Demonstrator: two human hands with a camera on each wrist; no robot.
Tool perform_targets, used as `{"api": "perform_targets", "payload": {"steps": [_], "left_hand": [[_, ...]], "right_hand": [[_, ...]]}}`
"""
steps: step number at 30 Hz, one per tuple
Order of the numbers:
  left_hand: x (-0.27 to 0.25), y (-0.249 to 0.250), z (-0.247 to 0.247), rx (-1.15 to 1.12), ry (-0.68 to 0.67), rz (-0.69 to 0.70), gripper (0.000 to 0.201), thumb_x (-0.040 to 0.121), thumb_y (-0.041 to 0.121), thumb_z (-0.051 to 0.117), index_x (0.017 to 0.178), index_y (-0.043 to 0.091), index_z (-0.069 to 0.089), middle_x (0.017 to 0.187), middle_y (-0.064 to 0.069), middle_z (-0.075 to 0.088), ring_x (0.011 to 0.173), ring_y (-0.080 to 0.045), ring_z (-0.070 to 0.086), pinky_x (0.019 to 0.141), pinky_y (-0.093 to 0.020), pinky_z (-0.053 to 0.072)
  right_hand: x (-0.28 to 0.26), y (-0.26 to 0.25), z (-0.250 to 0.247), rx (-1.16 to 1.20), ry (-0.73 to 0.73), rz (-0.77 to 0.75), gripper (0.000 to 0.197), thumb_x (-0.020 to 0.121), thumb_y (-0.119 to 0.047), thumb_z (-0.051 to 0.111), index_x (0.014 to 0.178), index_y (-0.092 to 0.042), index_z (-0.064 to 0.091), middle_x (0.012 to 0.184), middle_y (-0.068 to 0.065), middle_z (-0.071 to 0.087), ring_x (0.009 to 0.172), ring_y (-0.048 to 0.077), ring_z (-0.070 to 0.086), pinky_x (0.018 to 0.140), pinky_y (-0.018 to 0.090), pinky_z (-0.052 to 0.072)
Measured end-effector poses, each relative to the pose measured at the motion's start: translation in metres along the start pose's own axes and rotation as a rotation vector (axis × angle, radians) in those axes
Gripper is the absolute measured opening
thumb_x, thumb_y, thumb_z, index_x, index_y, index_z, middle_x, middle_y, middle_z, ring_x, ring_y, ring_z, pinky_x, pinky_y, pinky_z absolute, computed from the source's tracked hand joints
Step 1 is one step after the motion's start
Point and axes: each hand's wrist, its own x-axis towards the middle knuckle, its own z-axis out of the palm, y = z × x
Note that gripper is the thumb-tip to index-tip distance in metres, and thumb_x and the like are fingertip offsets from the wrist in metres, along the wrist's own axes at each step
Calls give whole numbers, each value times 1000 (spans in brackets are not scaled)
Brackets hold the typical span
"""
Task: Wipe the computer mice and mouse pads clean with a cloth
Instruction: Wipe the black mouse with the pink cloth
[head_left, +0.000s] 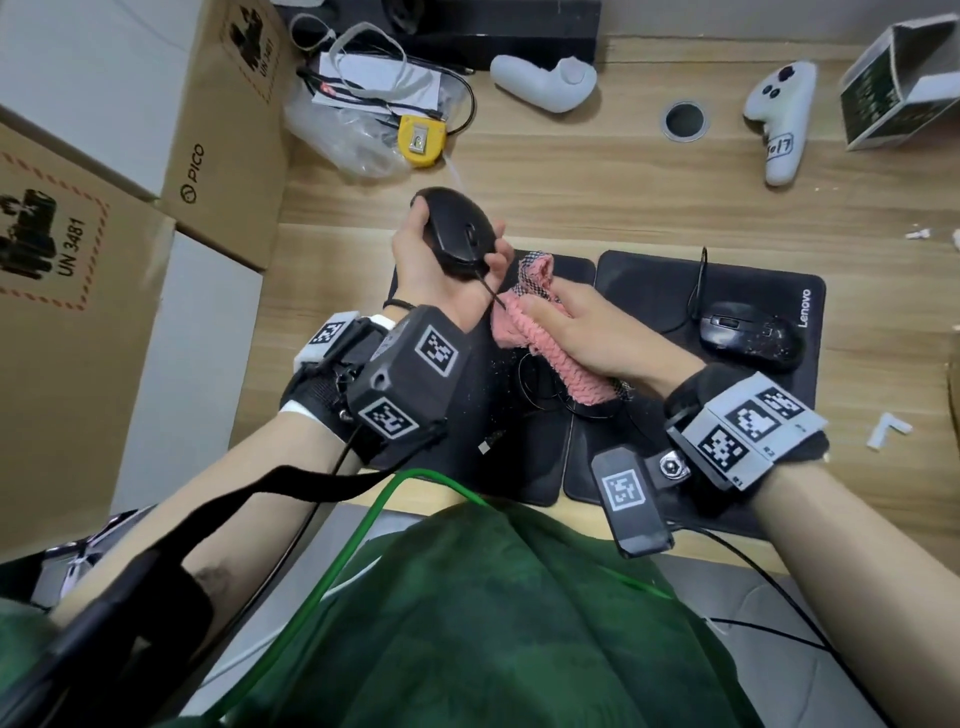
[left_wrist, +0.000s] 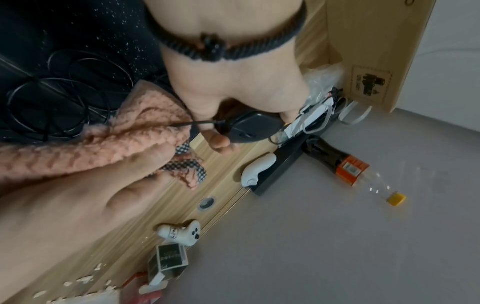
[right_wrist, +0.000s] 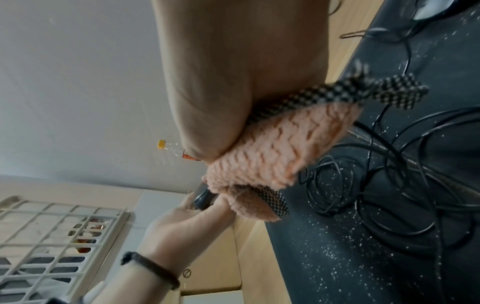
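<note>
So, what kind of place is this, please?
Most likely an office or lab desk. Two black mouse pads lie on a wooden desk with a cable hole. A wired mouse rests on one pad, white VR-style controllers lie behind, and cardboard boxes stand at the left.

Matt black plastic mouse (head_left: 460, 231), fluffy ribbed pink cloth (head_left: 540, 343), smooth wood-grain desk (head_left: 597, 197), speckled matt pads (head_left: 737, 280).

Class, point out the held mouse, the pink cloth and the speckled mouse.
held mouse (head_left: 460, 228): head view, its top shell.
pink cloth (head_left: 524, 332): head view, its knitted middle.
speckled mouse (head_left: 748, 336): head view, its back.
</note>
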Motion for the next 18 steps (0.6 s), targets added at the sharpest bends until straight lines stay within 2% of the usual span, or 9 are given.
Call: {"api": "perform_targets", "payload": {"steps": [3,4,6,8,10,11,13,15,18], "left_hand": [[3,18,-14,-31,-54,47,47,94,48,38,104,3,48,85,-14,53,54,-20,45,37,-17,31],[4,24,-19,-31,-62,58,45,94,48,37,100,5,48,83,-14,53,53,-20,44,35,-17,29],[7,40,-35,-63,-59,85,42,93,47,37,99,7,45,82,-13,52,52,-19,42,34,-17,28],[11,57,-52,-111,-36,127,41,91,48,36,99,8,44,80,-12,51,52,-17,40,34,-17,26],[14,77,-73,-135,-5,172,42,90,50,35,93,9,46,78,-11,51,51,-17,40,34,-16,24],[15,84,-82,-143,10,192,43,89,50,34,91,9,47,78,-11,51,51,-17,40,35,-16,23],[18,97,-101,-193,62,224,46,89,52,33,88,9,48,77,-11,53,50,-17,41,36,-15,22],[21,109,-120,-229,92,240,43,86,49,37,87,8,50,76,-11,55,50,-18,43,37,-14,22],[25,121,-144,-172,102,255,32,69,38,50,81,9,55,70,-8,56,50,-19,45,37,-14,30]], "right_hand": [[6,-4,2,-54,-14,-10,29,99,-38,45,102,-14,60,101,8,68,85,11,56,84,28,46],[9,-5,1,-82,-21,-12,28,99,-39,45,103,-15,60,104,9,68,88,12,57,88,31,46],[12,-5,1,-131,-43,-17,19,99,-40,44,100,-26,58,101,1,68,92,13,60,90,33,44],[12,-3,-1,-156,-63,-20,15,99,-37,44,92,-31,56,89,-11,64,84,4,58,85,27,44],[9,-4,0,-143,-79,-7,19,101,-29,43,91,-22,58,79,-17,59,69,-11,53,76,14,40],[7,-4,1,-135,-85,-1,22,101,-25,43,93,-14,59,77,-17,58,66,-13,52,72,8,38],[7,-2,3,-159,-84,20,28,101,-26,43,98,-3,59,81,-12,59,70,-8,52,72,8,40],[10,0,3,-206,-80,46,32,100,-32,44,103,-4,59,90,-3,62,80,5,52,79,21,42],[13,-1,3,-241,-77,88,30,100,-34,44,105,-9,59,98,1,64,86,10,53,85,29,43]]}}
